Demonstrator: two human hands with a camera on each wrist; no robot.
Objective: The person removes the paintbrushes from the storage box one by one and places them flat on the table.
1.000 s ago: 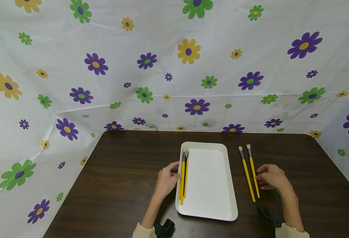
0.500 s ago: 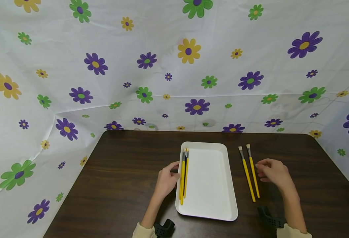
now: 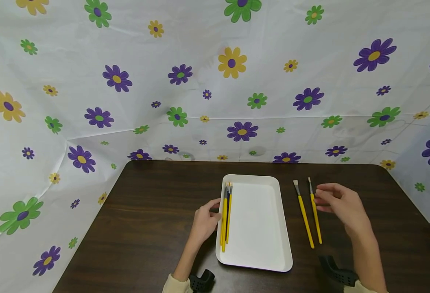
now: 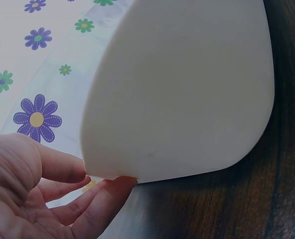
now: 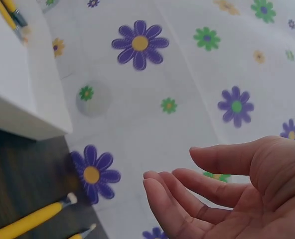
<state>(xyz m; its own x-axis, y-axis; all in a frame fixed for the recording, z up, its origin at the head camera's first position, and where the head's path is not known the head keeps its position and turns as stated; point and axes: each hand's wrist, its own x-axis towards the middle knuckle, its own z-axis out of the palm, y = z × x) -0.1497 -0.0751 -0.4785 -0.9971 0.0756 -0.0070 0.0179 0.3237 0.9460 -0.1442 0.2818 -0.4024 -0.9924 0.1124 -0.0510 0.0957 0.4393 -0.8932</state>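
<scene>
A white tray (image 3: 258,228) lies on the table with several yellow-handled paintbrushes (image 3: 225,219) along its left side. My left hand (image 3: 204,221) grips the tray's left wall; in the left wrist view its thumb and fingers pinch the tray's edge (image 4: 187,99). Right of the tray lie two more paintbrushes, a left one (image 3: 304,215) and a right one (image 3: 315,215), bristles toward the back. Beside the right paintbrush is my right hand (image 3: 343,203), fingertips right at its upper handle. In the right wrist view that hand (image 5: 227,189) holds nothing, its thumb apart from its loosely bent fingers.
The dark wooden table (image 3: 156,211) runs back to a white cloth (image 3: 200,49) printed with flowers, which hangs behind it and at both sides. Black bands (image 3: 201,280) are on both wrists.
My right hand has moved up along the right paintbrush toward its bristles. That brush has shifted slightly right and turned, showing narrower bristles. My left hand stays on the tray.
</scene>
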